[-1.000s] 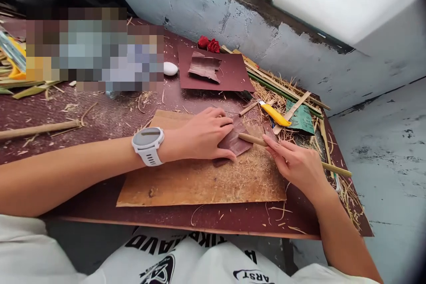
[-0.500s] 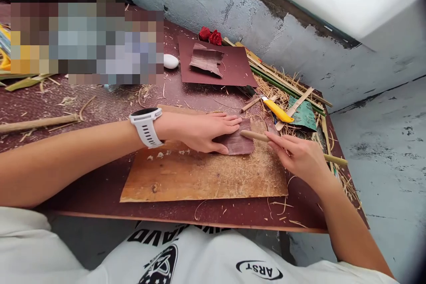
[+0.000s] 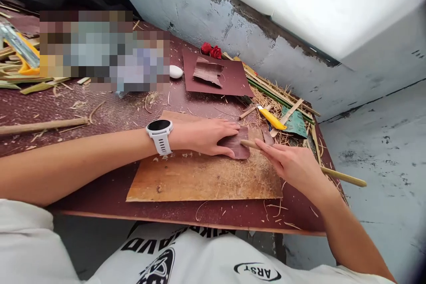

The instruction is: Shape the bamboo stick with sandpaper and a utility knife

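My left hand [image 3: 213, 135], with a white watch [image 3: 159, 133] on the wrist, lies flat with fingers stretched over a worn brown piece of sandpaper [image 3: 240, 147]. The sandpaper rests on a wooden board [image 3: 199, 182] dusted with fine shavings. In my right hand [image 3: 293, 163] is a slim wooden stick [image 3: 348, 178], gripped between thumb and fingers. Its rounded tip meets or hovers just over the right part of the sandpaper; I cannot tell which. The far end sticks out past my wrist to the right.
A yellow-handled cutter [image 3: 273, 119], a green printed sheet [image 3: 294, 122] and bamboo strips [image 3: 276, 88] lie at the right. Behind are a curled brown scrap [image 3: 208, 72] on a dark red sheet [image 3: 233, 75], a white egg-shaped object [image 3: 175, 72] and red roses [image 3: 211, 50]. A wall [image 3: 372, 142] borders the table.
The view has shifted slightly. My right hand has pushed the stick a little differently angled, its rear end now reaching farther right and lower. My left hand stays flat on the sandpaper.
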`<state>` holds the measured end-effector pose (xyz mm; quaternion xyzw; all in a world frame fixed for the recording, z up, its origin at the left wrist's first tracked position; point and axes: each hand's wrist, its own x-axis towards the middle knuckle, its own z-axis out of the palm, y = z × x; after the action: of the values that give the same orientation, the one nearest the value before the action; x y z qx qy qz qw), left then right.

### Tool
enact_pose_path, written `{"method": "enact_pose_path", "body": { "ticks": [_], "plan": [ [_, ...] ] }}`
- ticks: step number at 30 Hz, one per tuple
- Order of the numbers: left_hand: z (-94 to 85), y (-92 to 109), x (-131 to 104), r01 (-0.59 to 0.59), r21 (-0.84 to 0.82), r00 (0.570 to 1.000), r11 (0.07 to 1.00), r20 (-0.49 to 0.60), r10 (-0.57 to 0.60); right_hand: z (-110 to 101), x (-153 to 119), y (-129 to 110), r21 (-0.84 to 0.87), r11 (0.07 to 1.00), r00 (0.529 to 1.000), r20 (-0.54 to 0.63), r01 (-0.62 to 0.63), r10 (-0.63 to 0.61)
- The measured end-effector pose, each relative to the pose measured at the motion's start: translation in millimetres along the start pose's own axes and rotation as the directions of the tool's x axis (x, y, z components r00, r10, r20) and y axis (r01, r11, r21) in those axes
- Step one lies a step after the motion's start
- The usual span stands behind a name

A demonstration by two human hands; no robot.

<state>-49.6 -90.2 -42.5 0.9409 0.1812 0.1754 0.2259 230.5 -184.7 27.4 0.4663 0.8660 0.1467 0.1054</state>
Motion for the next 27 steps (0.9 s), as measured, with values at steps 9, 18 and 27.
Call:
{"method": "enact_pose_path", "body": {
  "ticks": [9,18,27],
  "plan": [
    [-5.0,1.7,1.7,0.114,-0.005,0.993,0.993,0.030,-0.114,1.4,-8.6,-26.3,0.030,0.997,0.997,0.033,-0.076,0.075],
    [4.6,28.4,-0.7,0.129,0.181,0.990,0.975,-0.076,-0.117,2.9,-15.7,-40.5,0.099,0.989,0.994,-0.017,-0.107,0.109],
    [11.6,58.8,-5.3,0.132,0.549,0.976,0.825,-0.218,-0.011,12.2,-37.1,-52.7,0.099,0.986,0.987,-0.080,-0.132,0.140]
  ]
}}
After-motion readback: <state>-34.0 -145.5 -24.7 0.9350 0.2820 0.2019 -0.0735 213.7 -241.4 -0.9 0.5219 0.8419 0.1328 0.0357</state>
